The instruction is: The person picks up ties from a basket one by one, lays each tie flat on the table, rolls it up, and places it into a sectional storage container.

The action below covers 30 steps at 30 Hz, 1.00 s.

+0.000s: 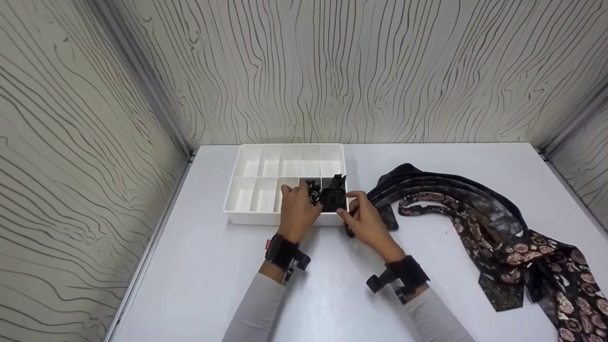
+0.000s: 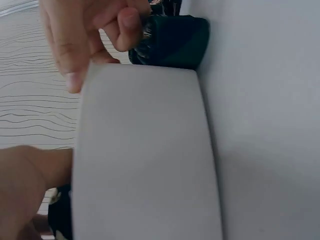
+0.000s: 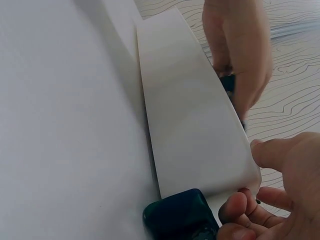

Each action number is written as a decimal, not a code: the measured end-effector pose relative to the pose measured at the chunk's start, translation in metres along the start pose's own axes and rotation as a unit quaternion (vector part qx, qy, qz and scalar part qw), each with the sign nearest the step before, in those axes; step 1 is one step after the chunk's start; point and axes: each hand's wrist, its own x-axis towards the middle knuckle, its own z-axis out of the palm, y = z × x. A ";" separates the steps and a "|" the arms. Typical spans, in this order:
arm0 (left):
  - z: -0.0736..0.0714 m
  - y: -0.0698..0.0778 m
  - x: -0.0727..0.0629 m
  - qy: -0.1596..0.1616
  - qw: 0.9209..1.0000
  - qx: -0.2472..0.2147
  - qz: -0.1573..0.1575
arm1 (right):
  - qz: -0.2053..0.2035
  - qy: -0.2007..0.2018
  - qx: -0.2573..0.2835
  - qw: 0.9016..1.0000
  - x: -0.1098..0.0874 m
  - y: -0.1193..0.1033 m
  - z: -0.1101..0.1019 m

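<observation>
A white divided box (image 1: 237, 217) stands at the back of the table. My left hand (image 1: 299, 211) reaches into its front row and grips a rolled patterned necktie (image 1: 314, 192), mostly covered by the fingers. In the front right compartment sits a black rolled necktie (image 1: 333, 195) with an end sticking up. My right hand (image 1: 365, 221) pinches the box's right front corner, thumb at the rim and fingers curled against the end wall in the right wrist view. Right beside that corner, a dark necktie end (image 3: 180, 215) lies on the table.
A long heap of dark and floral neckties (image 1: 475, 228) curves from beside the box to the table's right front edge. Patterned panels (image 1: 323, 71) wall in the back and sides. Several box compartments (image 1: 244, 161) show bare white floors.
</observation>
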 end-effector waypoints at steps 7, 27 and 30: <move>-0.007 -0.002 -0.001 -0.027 0.999 -0.034 -0.003 | 0.003 -0.012 -0.008 1.000 -0.002 0.000 0.000; 0.003 0.031 -0.051 -0.072 0.979 -0.129 0.143 | -0.171 0.038 -0.249 0.952 -0.030 0.040 -0.048; 0.015 0.041 -0.063 -0.118 0.972 -0.130 0.154 | -0.204 0.040 -0.167 0.964 -0.036 0.034 -0.048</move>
